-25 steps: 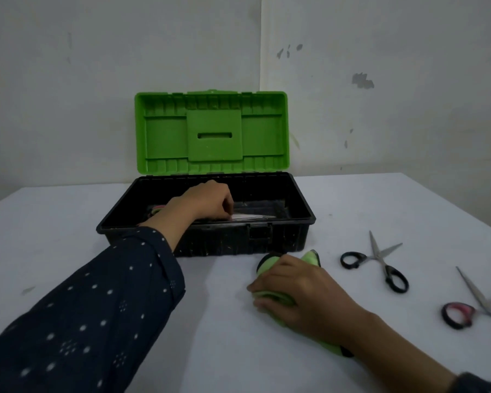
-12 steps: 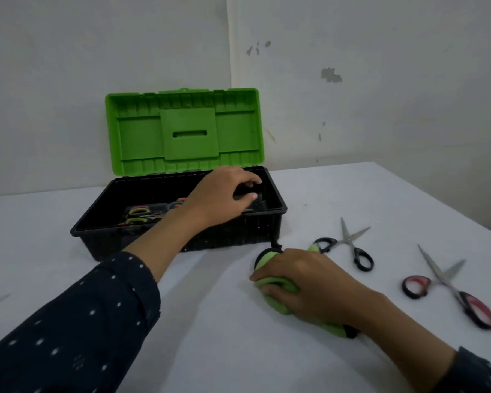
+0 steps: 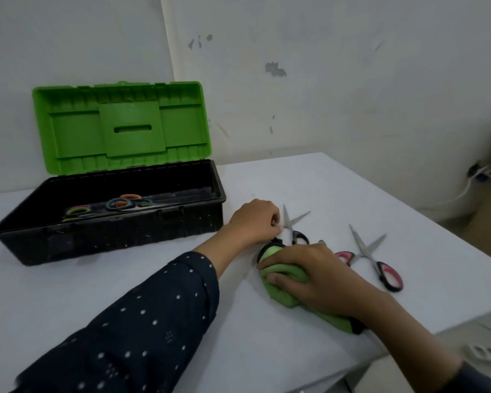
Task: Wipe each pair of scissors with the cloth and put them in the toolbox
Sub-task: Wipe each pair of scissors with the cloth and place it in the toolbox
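Black scissors (image 3: 297,236) (one loop hidden) lie pinched by the left hand (image 3: 254,222); the right hand (image 3: 319,279) clutches the cloth (image 3: 279,296).

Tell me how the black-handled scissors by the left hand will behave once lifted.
The black-handled scissors should stay rigid: metal blades, plastic loops. Their blades lie spread, so lifted by the one loop at the left hand, the free half may swing. Flat, so unlikely to roll; they could slide on the smooth white table.
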Available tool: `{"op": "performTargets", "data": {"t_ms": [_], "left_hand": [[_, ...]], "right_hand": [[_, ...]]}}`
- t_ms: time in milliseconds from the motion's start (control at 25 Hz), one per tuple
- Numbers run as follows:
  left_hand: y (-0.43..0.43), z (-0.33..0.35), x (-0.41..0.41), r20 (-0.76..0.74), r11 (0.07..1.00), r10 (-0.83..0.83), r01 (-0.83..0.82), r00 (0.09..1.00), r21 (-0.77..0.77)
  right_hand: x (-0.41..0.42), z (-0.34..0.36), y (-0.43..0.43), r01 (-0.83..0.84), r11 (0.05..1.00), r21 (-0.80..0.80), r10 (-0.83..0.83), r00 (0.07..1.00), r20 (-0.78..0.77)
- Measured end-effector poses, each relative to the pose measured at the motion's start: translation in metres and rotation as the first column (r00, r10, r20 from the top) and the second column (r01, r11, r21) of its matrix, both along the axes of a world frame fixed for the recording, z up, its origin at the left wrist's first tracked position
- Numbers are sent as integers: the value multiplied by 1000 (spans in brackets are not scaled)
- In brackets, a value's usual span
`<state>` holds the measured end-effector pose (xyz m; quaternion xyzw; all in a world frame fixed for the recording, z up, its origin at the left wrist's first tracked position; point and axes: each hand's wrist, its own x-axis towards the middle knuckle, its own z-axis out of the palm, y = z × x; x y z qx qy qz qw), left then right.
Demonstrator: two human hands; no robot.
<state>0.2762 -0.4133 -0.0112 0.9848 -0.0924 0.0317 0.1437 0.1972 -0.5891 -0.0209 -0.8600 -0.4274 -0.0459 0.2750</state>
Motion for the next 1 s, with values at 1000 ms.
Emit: {"op": "performTargets", "data": {"t_ms": [1000], "left_hand": [[190, 143, -109, 135, 513, 398, -98, 907, -853]], "right_hand": [[38, 150, 146, -2, 899, 438, 82, 983, -163]]}}
